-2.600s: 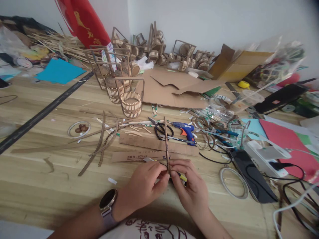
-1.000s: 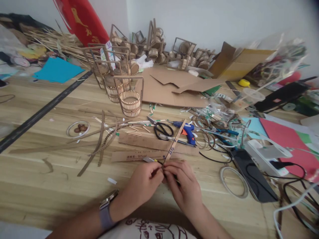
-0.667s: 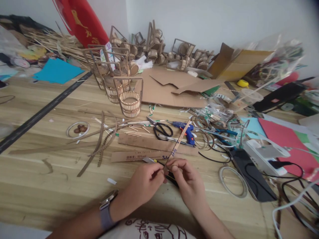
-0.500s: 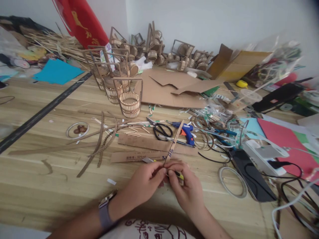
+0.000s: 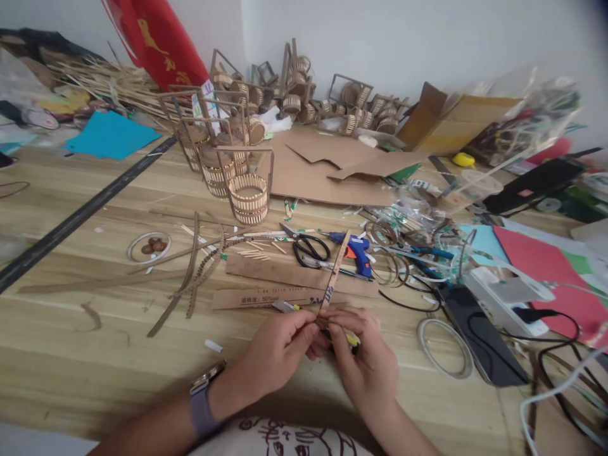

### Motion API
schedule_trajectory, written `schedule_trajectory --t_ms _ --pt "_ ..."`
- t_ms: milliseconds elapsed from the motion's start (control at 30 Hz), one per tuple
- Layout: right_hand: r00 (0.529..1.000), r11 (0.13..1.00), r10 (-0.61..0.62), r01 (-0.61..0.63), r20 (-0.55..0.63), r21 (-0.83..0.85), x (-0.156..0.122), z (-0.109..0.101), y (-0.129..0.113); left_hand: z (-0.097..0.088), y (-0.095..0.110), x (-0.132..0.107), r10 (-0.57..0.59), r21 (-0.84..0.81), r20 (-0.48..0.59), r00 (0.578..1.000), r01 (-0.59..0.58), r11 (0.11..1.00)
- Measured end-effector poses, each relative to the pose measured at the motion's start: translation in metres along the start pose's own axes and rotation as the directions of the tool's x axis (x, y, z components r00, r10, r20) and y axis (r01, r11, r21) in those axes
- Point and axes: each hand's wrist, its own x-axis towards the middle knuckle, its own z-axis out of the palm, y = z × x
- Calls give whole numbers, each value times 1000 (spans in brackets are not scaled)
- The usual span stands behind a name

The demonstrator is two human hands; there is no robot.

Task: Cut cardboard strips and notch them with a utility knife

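Observation:
Both my left hand [image 5: 280, 345] and my right hand [image 5: 365, 354] pinch the lower end of a narrow cardboard strip [image 5: 336, 269] with blue print. The strip slants up and away from my fingers, which are closed and hide its near end. Partly under my hands is a utility knife [image 5: 354, 342] with a yellow and black body; its grey tip shows beyond my left fingers. Past it lie two flat cardboard pieces [image 5: 247, 298]. Black-handled scissors [image 5: 308, 248] and a blue glue gun [image 5: 358, 252] rest just beyond the strip.
A small slatted bucket [image 5: 248, 199] with a tall handle stands ahead, more behind it. Curved brown strips [image 5: 192, 266] and a ring with brown beads [image 5: 156, 245] lie left. At right are a tape roll [image 5: 445, 347], a phone [image 5: 479, 335] and a white power strip [image 5: 506, 301] with cables.
My right hand has shifted slightly to the right, and its thumb is a little farther from my left fingers. The cardboard strip has moved slightly along its length, still pinched.

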Motion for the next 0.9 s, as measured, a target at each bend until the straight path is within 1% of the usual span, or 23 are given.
schedule_trajectory --t_ms 67,133,200,333,433,567,700,800,900 --pt "996 994 80 -78 -31 71 0 0 -1 -1 1 0 -7 7 17 1000 6 1000" --pt "993 989 108 -103 -44 109 0 0 -1 -1 1 0 -26 17 22 999 25 1000" --pt "998 994 61 -57 -31 94 1 0 -2 -1 -1 1 -29 -8 24 999 29 1000" --pt "998 998 -56 56 6 16 0 1 -2 1 -7 4 -28 -137 41 999 33 990" --pt "996 995 -90 90 4 -43 0 2 0 2 -10 6 -37 -176 28 999 42 983" --pt "992 987 -125 126 19 -99 -1 3 1 3 -10 7 -31 -175 0 1000 30 984" --pt "988 979 -155 157 24 -128 -1 2 0 4 -9 7 -35 -184 -1 999 34 982" --pt "992 984 -124 125 19 -125 -1 1 0 4 -8 5 -32 -153 -5 999 30 988" --pt "1000 998 -12 12 -6 -55 0 0 1 4 -5 3 -34 -137 13 999 36 990"
